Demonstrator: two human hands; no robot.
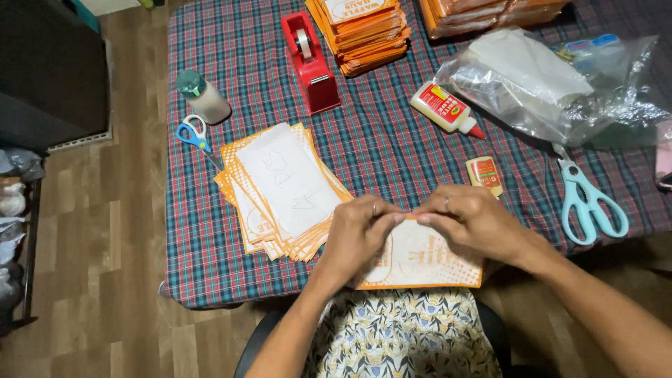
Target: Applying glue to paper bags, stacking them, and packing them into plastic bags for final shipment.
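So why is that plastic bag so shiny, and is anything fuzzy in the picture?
In the head view, the crinkled clear plastic bag catches the room light and throws bright white glare. The left hand and right hand, pinching the orange and white paper bag, look slightly soft. The red tape dispenser and the plaid tablecloth stay fairly sharp, and the shadows are soft.

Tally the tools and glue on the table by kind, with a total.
Scissors: 2, blue-handled and light teal
Glue bottles: 2, large and small
Tape dispenser: 1, red
Total: 5
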